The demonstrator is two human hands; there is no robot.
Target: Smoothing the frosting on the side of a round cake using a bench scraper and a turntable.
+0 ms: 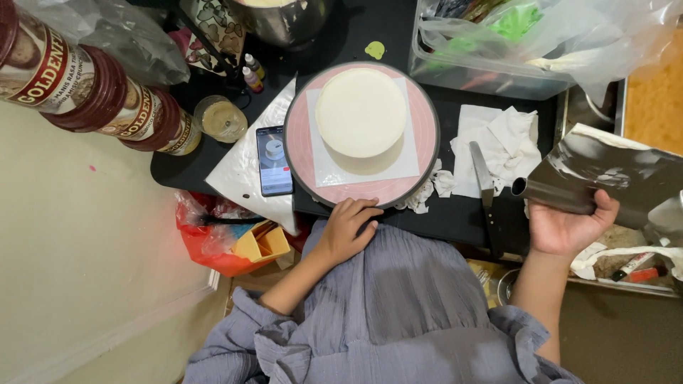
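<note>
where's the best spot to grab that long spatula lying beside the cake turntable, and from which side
Probably the dark handle of the spatula, at its near end by the table edge. Come from above on the near side: its blade points away, lying on the crumpled paper towels, and the right hand is closest, though holding a metal scraper.

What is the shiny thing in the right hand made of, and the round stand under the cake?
The scraper in the right hand looks like polished metal: grey, mirror-like reflections. The round stand, which the left hand touches, looks like plastic, perhaps: matte pink top, dark rim. The cake on it has smooth cream-coloured icing.
</note>
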